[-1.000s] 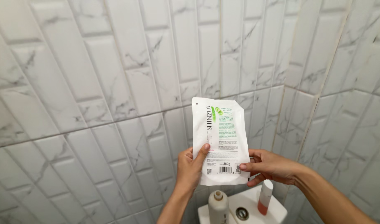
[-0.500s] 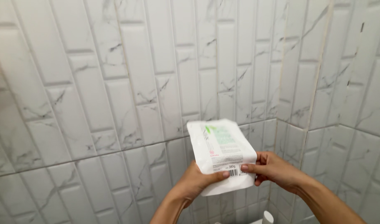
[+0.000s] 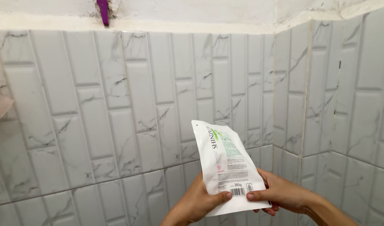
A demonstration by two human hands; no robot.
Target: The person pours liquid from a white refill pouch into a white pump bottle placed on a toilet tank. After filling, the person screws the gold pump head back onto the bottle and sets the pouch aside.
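Both hands grip a white refill pouch [image 3: 226, 167] at five o'clock before the tiled wall [image 3: 116, 117]. Left hand [image 3: 200, 201] and right hand [image 3: 280, 193] pinch its bottom corners. It looks soft, floppy, slick; better held by the edges.

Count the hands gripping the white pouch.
2. The left hand grips the pouch at its lower left edge; the right hand pinches its lower right corner.

A flat white refill pouch [image 3: 226, 165] with green print and a small barcode stands tilted between the left hand [image 3: 200, 201] and right hand [image 3: 280, 193], gripped at its lower edge by both thumbs.
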